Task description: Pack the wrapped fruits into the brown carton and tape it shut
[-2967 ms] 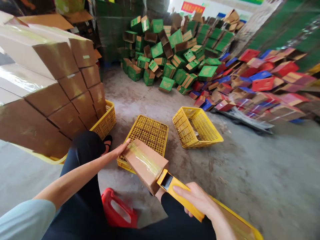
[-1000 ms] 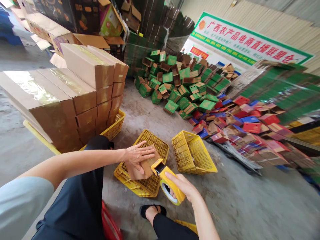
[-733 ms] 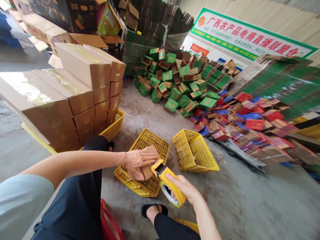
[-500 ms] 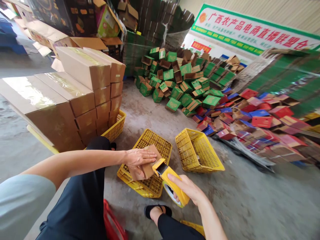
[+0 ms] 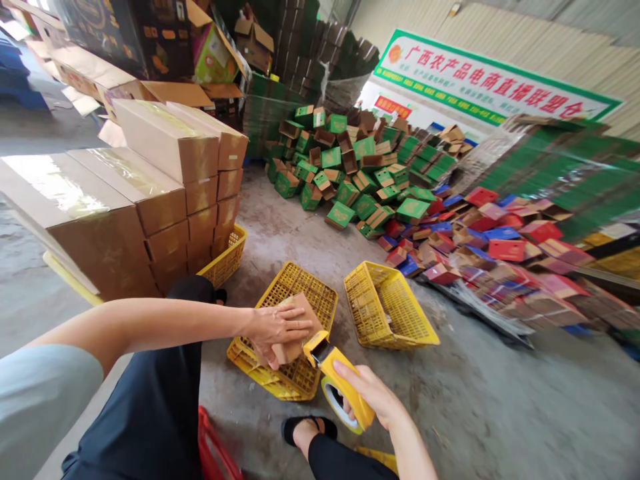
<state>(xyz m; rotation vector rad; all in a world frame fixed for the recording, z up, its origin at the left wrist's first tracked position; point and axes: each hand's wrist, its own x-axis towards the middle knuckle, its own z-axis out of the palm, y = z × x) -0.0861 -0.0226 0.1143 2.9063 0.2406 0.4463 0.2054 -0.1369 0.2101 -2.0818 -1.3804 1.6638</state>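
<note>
A small brown cardboard box [image 5: 303, 319] rests on an upturned yellow plastic crate [image 5: 300, 283]. My left hand [image 5: 281, 328] lies across the box with its fingers stretched out and the thumb down toward the near side. My right hand [image 5: 367, 393] is wrapped round a yellow tape dispenser [image 5: 343, 381], whose roll of tape shows on its lower side. The dispenser's front end is at the right edge of the box; whether tape is stuck there I cannot make out.
Taped cardboard boxes [image 5: 165, 157] are stacked at the left in a yellow crate [image 5: 233, 257]. Another yellow crate [image 5: 387, 307] stands to the right. Green cartons [image 5: 340, 215] and red and blue cartons [image 5: 506, 250] lie heaped beyond. A red object [image 5: 215, 447] is by my legs.
The view has shifted a little. The box looks slightly turned or tilted under my left hand, and the dispenser stays close to its right edge. Both hands keep their places on things.
</note>
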